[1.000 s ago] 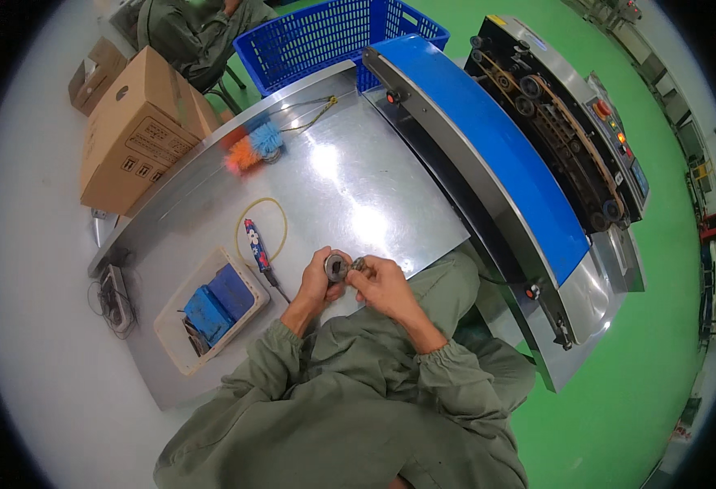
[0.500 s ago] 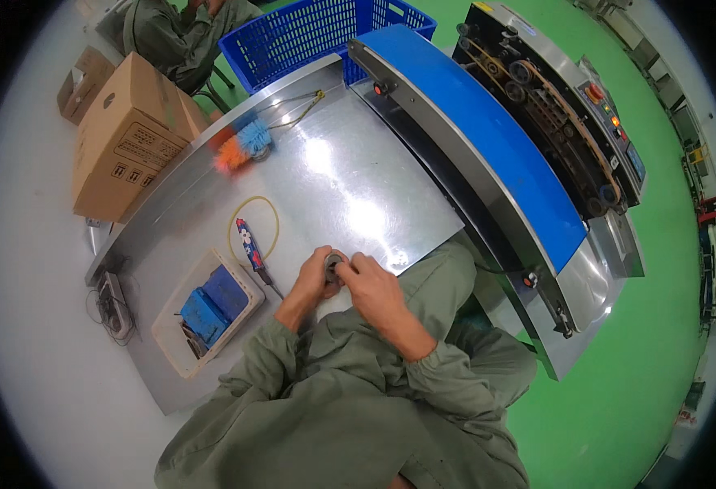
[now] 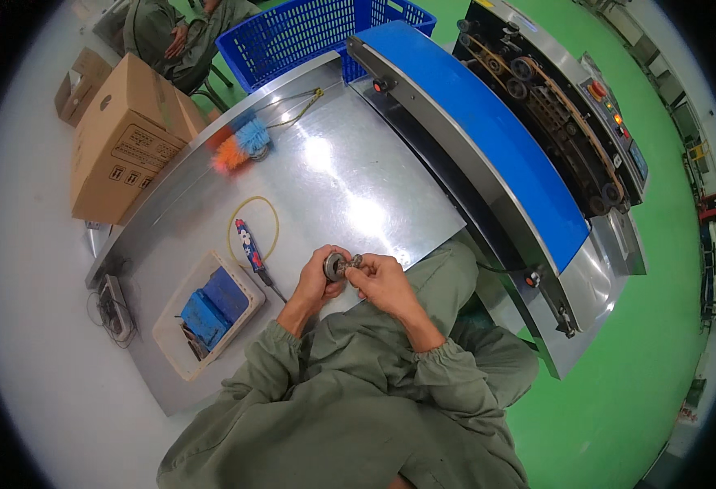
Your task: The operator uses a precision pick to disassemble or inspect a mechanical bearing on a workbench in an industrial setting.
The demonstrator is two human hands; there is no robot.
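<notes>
A round grey metal ring (image 3: 332, 267) is in my left hand (image 3: 313, 283), its fingers wrapped round the outside and its opening turned to the right. My right hand (image 3: 384, 287) pinches a small knobbly metal piece (image 3: 354, 262) close to that opening. Whether the piece touches the ring I cannot tell. Both hands are over the near edge of the shiny steel table (image 3: 309, 204). Left of them lies a tool with a flower-patterned handle (image 3: 249, 244) and a thin shaft, beside a yellow cord loop (image 3: 275, 213).
A white bin (image 3: 165, 332) with blue blocks (image 3: 205, 319) stands at the table's left. An orange-and-blue brush (image 3: 242, 147) lies farther off. Along the right runs a blue conveyor belt (image 3: 472, 122). Behind are a blue crate (image 3: 284, 41), a cardboard box (image 3: 113, 147) and a seated person (image 3: 162, 37).
My right hand has drawn a little to the right, away from the ring, and the small metal piece now shows in its fingers. My left hand has stayed nearly still.
</notes>
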